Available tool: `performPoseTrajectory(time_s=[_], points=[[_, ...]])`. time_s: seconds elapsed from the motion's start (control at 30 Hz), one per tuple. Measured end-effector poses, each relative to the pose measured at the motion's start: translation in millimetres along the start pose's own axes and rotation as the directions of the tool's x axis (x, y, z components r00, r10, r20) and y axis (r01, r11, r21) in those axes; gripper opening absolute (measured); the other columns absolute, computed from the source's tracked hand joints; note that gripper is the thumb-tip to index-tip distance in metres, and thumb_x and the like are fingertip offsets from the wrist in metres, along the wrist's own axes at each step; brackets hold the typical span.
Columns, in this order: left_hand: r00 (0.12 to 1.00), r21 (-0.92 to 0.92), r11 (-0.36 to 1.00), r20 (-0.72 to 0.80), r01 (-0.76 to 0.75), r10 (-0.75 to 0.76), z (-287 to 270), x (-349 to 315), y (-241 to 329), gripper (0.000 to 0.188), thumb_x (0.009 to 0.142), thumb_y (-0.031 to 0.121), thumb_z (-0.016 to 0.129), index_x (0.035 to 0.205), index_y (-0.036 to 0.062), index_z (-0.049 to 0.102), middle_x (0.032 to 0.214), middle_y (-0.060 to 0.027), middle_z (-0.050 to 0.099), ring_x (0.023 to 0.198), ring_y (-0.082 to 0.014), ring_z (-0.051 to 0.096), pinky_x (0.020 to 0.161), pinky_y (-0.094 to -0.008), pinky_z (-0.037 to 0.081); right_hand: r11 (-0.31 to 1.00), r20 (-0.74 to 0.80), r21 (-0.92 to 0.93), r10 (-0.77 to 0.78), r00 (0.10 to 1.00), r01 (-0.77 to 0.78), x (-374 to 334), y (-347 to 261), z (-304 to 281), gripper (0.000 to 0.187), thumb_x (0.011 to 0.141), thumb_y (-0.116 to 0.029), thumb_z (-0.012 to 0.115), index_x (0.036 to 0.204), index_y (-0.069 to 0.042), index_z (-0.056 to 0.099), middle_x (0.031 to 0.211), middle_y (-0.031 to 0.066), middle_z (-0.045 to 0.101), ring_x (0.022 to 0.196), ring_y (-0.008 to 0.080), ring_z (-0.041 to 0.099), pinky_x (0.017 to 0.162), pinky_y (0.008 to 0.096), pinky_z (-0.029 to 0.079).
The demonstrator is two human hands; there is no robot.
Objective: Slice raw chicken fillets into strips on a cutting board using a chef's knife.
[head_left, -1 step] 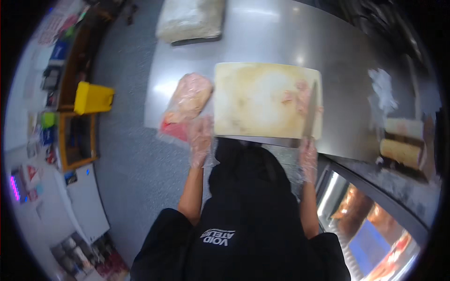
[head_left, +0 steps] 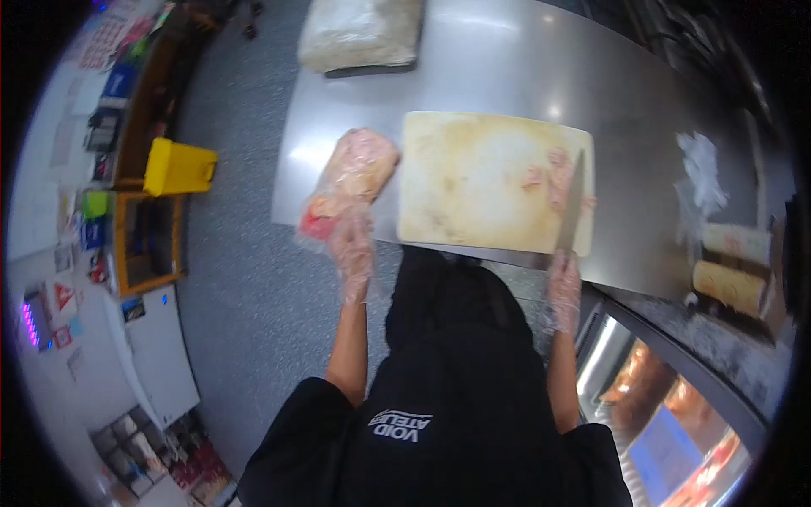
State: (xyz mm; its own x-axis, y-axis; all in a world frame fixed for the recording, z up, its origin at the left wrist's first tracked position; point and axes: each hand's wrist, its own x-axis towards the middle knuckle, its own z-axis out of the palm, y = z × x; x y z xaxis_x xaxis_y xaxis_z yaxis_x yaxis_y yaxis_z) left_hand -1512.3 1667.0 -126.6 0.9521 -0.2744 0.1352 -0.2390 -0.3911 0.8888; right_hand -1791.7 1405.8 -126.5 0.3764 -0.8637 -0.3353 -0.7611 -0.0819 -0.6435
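Note:
My left hand [head_left: 351, 253], in a clear plastic glove, is closed on the near end of a clear plastic bag of raw meat [head_left: 359, 165]. The bag lies on the steel table left of the cutting board, and red shows at its near end. My right hand [head_left: 563, 279], also gloved, grips the handle of a large knife [head_left: 573, 203]. Its long blade points away from me, over the right side of the whitish, stained cutting board [head_left: 465, 186]. Small pink meat scraps [head_left: 557, 173] lie on the board, left of the blade.
A wrapped pale block [head_left: 359, 34] sits at the far left of the steel table [head_left: 507, 51]. Crumpled plastic [head_left: 703, 173] and two rolls [head_left: 728, 283] lie to the right. A lit display case [head_left: 667, 406] stands near right. On the floor at left is a yellow bin [head_left: 179, 166].
The view has shifted slightly, moving the table rightward in the picture. My left hand has moved a little left, away from the board. The knife stays in my right hand over the board.

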Motion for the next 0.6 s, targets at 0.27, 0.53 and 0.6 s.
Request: performPoseTrajectory(time_s=[0.27,0.53,0.6], points=[[0.996,0.557,0.829,0.091,-0.061,0.012,-62.7,47.8,-50.5,0.018,0.088,0.015,0.057,0.099,0.0035,0.065,0.092,-0.0220,0.064,0.089,-0.0347,0.063,0.078,-0.0417,0.049,0.994,0.146,0.104,0.002,0.989,-0.017,25.1,8.3,25.9,0.047,0.099,-0.035,0.044,0.123,0.006,0.049,0.094,0.0215,0.063,0.084,0.0316,0.060,0.079,0.0388,0.047],[0.941,0.662,0.728,0.106,0.175,-0.323,-51.7,85.9,-62.9,0.022,0.079,0.024,0.061,0.087,0.0053,0.070,0.083,-0.0231,0.066,0.082,-0.0405,0.065,0.074,-0.0451,0.051,0.981,0.073,0.185,-0.067,0.995,0.052,20.9,-17.1,26.2,0.046,0.099,-0.036,0.045,0.119,0.005,0.051,0.084,0.0158,0.060,0.076,0.0250,0.057,0.071,0.0375,0.047],[0.926,0.782,0.623,0.245,-0.015,-0.287,-63.2,93.2,-69.3,0.027,0.078,0.029,0.062,0.077,0.0044,0.072,0.080,-0.0192,0.068,0.078,-0.0388,0.066,0.072,-0.0460,0.051,0.978,0.152,0.206,0.006,0.988,-0.038,19.8,-10.7,28.1,0.044,0.099,-0.036,0.045,0.116,0.004,0.051,0.080,0.0134,0.058,0.071,0.0227,0.055,0.068,0.0369,0.046]])
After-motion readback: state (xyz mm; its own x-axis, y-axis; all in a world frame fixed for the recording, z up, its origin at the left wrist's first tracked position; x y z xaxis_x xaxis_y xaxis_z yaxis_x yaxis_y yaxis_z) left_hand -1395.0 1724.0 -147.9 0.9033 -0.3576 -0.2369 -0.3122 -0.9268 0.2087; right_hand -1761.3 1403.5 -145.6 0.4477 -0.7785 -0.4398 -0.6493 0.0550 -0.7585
